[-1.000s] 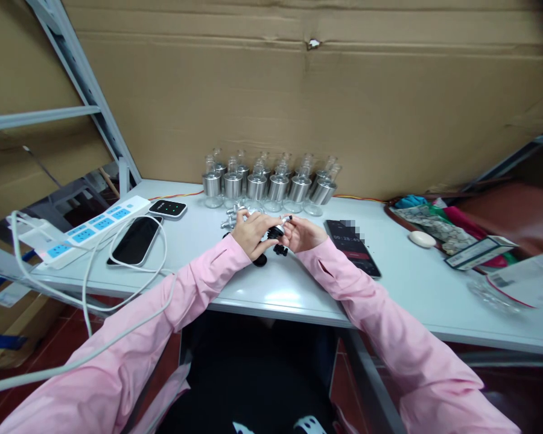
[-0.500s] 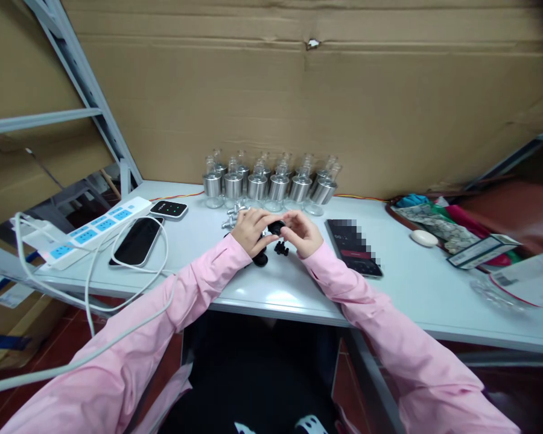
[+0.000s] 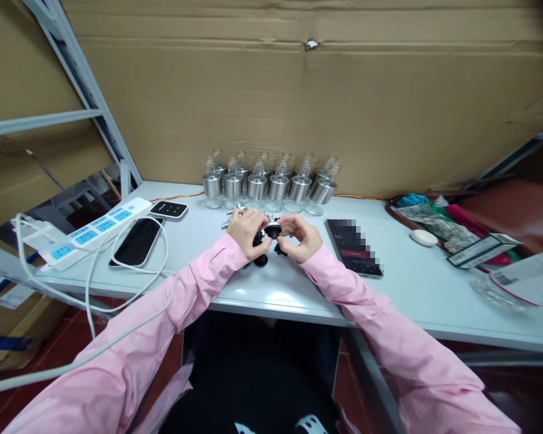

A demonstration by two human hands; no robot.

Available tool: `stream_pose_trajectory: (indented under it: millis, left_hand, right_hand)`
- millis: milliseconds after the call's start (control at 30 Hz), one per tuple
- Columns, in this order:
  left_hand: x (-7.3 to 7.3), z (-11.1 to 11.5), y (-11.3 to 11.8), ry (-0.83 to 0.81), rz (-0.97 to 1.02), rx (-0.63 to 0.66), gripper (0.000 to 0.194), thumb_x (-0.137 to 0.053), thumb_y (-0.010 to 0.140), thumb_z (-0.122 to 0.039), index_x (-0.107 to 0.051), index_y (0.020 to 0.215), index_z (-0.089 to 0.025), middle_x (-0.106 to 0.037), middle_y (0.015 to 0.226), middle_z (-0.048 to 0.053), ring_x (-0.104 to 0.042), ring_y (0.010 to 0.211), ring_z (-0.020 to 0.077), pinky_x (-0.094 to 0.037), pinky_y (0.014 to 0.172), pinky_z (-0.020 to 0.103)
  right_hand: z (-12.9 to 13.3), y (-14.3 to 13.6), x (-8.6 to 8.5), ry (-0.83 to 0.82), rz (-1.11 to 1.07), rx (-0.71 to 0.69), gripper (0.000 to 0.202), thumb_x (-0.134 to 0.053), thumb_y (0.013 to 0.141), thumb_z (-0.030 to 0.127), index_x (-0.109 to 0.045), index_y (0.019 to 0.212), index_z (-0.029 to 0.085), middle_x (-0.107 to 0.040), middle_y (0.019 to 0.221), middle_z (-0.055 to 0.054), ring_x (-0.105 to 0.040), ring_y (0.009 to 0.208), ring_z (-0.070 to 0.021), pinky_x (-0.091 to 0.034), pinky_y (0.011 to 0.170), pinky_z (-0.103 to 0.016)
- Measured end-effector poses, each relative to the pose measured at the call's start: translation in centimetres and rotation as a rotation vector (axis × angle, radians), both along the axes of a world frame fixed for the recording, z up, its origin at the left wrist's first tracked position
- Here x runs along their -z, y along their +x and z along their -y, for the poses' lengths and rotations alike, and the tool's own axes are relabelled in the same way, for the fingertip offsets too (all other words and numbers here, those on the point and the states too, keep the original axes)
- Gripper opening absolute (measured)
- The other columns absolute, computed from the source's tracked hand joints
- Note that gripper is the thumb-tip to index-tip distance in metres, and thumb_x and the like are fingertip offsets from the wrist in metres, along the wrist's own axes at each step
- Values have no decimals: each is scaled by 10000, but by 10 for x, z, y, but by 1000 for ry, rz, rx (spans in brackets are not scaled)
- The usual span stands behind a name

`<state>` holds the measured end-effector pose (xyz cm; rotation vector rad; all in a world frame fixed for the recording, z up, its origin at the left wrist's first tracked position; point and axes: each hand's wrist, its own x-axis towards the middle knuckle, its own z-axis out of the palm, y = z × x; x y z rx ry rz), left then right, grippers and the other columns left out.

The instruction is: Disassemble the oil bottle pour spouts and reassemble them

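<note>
My left hand [image 3: 248, 232] and my right hand [image 3: 301, 237] meet above the table, fingers closed from both sides on a small bottle stopper [image 3: 273, 229]. It has a silver top and black ribbed rings below. Small black parts [image 3: 280, 247] lie behind and below the fingers, partly covered by my right hand. Round black pieces [image 3: 260, 260] rest on the table under my left hand. Silver metal pieces [image 3: 230, 218] lie just beyond my left hand, partly hidden by it.
Glass bottles with metal sleeves [image 3: 257, 188] stand in two rows at the back. A phone [image 3: 350, 244] lies to the right, another phone [image 3: 138, 241] to the left, beside a power strip [image 3: 102, 224] and looping white cable. Fabrics and a small box [image 3: 483, 251] lie far right.
The stopper has turned between my fingers: its silver top now shows above the black rings. Both hands have shifted slightly, and the left fingers sit a little further left.
</note>
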<state>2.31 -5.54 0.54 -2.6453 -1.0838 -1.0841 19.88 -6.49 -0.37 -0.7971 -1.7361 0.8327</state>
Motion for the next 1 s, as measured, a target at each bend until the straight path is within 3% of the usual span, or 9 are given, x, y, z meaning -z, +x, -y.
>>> stream_pose_trajectory:
  millis: [167, 433, 567, 767, 1000]
  left_hand:
    - [2, 0, 2, 23, -68, -24, 201, -433, 676, -382, -441, 664, -182, -553, 669, 34, -499, 720, 214, -309, 767, 420]
    - [2, 1, 0, -17, -76, -22, 194, -448, 657, -374, -440, 630, -182, -559, 636, 24, -508, 662, 194, -312, 754, 413]
    - [3, 1, 2, 7, -50, -14, 179, -429, 653, -358, -447, 620, -183, -554, 605, 17, -513, 618, 182, -319, 752, 407]
    - [5, 1, 3, 27, -35, 37, 191, -411, 627, -377, -416, 574, -194, -528, 536, 2, -482, 535, 161, -330, 747, 405]
    - [5, 1, 1, -19, -76, 87, 186, -385, 637, -366, -409, 566, -196, -500, 517, 4, -458, 529, 156, -313, 754, 407]
  right_hand:
    - [3, -4, -1, 48, 31, 38, 332, -606, 644, 205, -581, 975, 191, -670, 795, -34, -619, 667, -139, -513, 603, -272]
    - [4, -3, -2, 40, 90, 28, 341, -563, 642, 197, -593, 982, 178, -660, 666, -4, -592, 520, -114, -467, 503, -239]
    - [7, -2, -3, 35, 130, 71, 325, -583, 625, 189, -590, 949, 182, -669, 761, -19, -534, 439, -71, -398, 426, -204]
    - [13, -6, -7, 58, 155, 101, 243, -588, 574, 170, -553, 812, 199, -454, 432, 104, -398, 353, -53, -336, 396, -192]
    - [14, -6, -7, 46, 177, 67, 219, -576, 574, 175, -508, 780, 203, -434, 448, 103, -369, 353, -47, -328, 404, -195]
